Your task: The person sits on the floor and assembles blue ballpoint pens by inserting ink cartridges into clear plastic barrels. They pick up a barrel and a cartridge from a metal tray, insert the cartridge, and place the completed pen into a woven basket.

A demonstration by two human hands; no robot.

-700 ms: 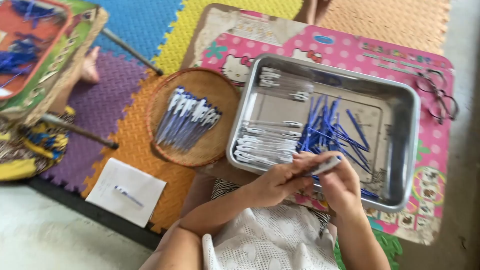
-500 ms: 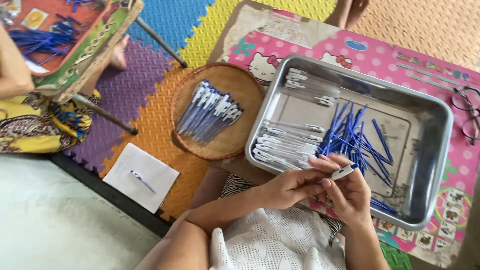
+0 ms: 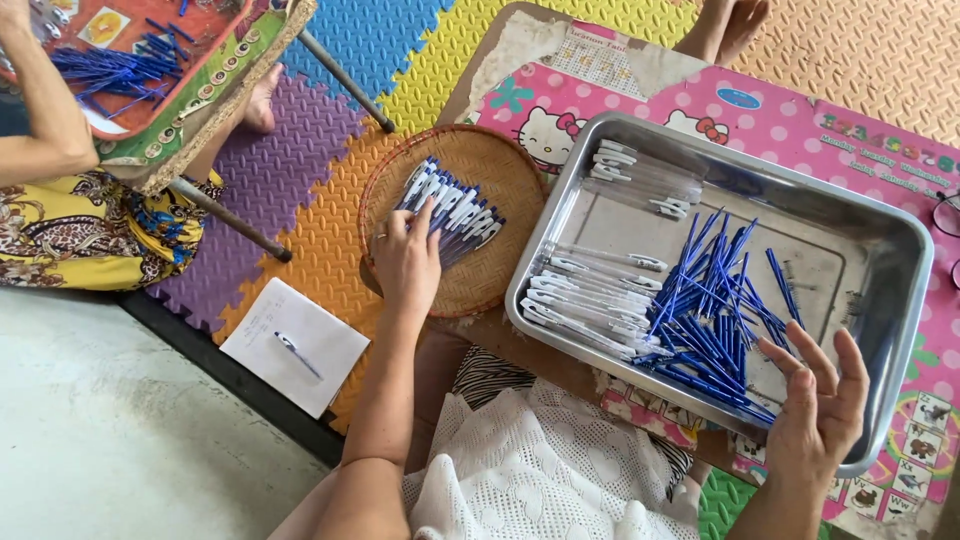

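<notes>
Left hand (image 3: 405,262) grip spread on finished pens (image 3: 452,208) in woven basket (image 3: 500,280); right hand (image 3: 818,415) grip spread over tray (image 3: 890,330).

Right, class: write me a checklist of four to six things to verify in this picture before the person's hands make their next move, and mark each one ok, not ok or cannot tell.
1. Left hand rests on the finished pens in the woven basket: ok.
2. Right hand is open and holds nothing: ok.
3. Blue refills lie within the metal tray, beside the right hand: ok.
4. Clear pen barrels lie in the tray too: ok.
5. Whether the left hand has let go of a pen: cannot tell.
</notes>
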